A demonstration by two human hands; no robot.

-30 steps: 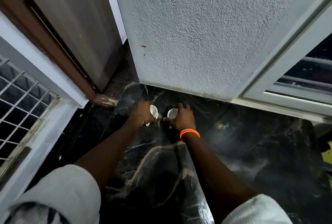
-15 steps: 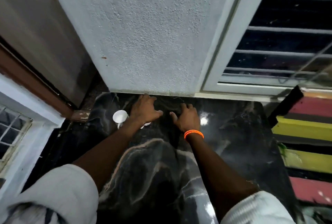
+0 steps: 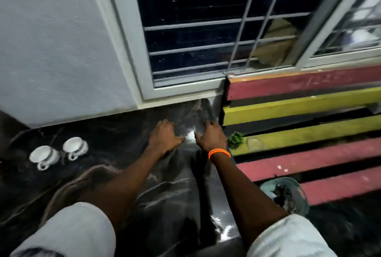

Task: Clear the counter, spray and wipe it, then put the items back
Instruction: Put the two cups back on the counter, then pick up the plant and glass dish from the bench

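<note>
On the counter (image 3: 115, 190) far left stand two cups (image 3: 59, 151); left hand (image 3: 165, 139) and right hand (image 3: 210, 137) reach far right, fingers loose, empty. Likely restocking; next needs another item.

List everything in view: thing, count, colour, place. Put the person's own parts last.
cups: 2, white, upright side by side on the counter's left, handles toward the camera.
counter: 1, black marble with pale veins, under both hands.
wall: 1, pale grey, behind the counter on the left.
window: 1, white frame with grille bars, behind the counter.
steps: several, red and yellow, right of the counter.
plant: 1, green, on a yellow step beside the counter.
bucket: 1, teal, dark contents, lower right.
bracelet: 1, orange, right wrist.
left hand: fingers spread, over the counter, holding nothing.
right hand: the same, alongside.
</note>
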